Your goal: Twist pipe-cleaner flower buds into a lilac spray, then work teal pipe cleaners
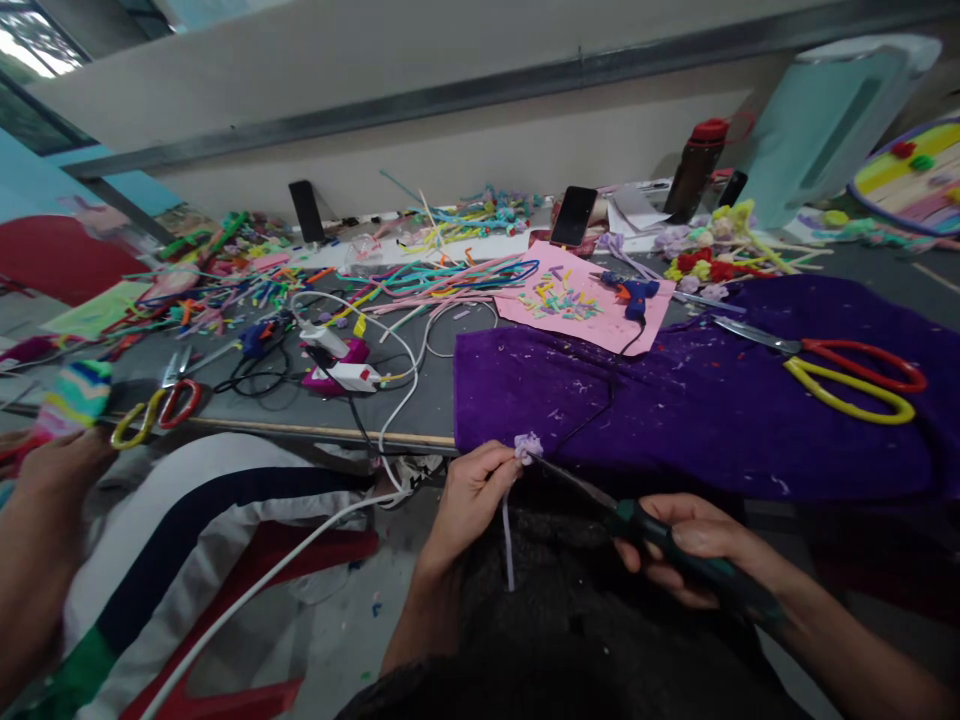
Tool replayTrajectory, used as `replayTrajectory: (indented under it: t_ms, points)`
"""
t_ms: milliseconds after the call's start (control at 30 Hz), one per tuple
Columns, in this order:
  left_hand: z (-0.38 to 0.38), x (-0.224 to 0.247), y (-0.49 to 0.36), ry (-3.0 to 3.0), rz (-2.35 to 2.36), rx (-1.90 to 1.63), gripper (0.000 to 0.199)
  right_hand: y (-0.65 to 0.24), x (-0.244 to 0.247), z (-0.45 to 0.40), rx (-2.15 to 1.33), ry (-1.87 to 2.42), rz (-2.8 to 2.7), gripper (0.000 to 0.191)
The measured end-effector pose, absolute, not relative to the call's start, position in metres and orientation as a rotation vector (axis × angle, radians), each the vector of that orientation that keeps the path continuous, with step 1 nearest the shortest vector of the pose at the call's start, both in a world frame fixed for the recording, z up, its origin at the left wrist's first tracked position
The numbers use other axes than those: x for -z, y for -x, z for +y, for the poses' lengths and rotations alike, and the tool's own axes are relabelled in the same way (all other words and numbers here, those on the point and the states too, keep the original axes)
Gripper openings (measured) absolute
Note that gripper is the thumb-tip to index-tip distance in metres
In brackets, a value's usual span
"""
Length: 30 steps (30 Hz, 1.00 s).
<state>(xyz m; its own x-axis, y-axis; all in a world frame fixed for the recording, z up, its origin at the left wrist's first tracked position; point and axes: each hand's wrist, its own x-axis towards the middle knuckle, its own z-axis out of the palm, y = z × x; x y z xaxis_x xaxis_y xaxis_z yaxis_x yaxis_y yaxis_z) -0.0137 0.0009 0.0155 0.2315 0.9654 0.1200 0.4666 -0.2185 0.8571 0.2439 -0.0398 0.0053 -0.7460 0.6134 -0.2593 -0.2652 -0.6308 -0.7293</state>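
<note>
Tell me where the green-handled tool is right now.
In the head view, the green-handled tool is low and right of centre, in the right hand, its tip at the lilac fuzzy piece held by the left hand.

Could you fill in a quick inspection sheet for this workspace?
Surface: grey table, scrap-flecked purple cloth.
Job's things: lilac fuzzy piece with dangling stem; dark green-handled tool, its tip at the piece.
Clutter: coloured strands, cut bits on a pink sheet, scissors on the cloth.
Hands: left fingers pinch the piece; right fingers grip the tool.
Cables: white cable hangs off the table; black cable crosses the cloth.
Surroundings: another person seated left.
</note>
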Motion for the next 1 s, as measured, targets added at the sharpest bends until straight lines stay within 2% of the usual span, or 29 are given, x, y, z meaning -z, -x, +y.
replayTrajectory:
  t_ms: [367, 633, 1000]
  points:
    - [0.002, -0.006, 0.023, -1.304, 1.299, -0.966, 0.028, -0.249, -0.03, -0.045, -1.898, 0.836, -1.628, 0.028]
    - [0.008, -0.008, 0.027, -1.098, 1.206, -0.998, 0.032, -0.243, -0.029, -0.045, -1.746, 0.89, -1.806, 0.029]
    - [0.009, -0.003, 0.029, -0.992, 1.064, -0.973, 0.028, -0.238, -0.026, -0.043, -1.585, 0.888, -1.891, 0.024]
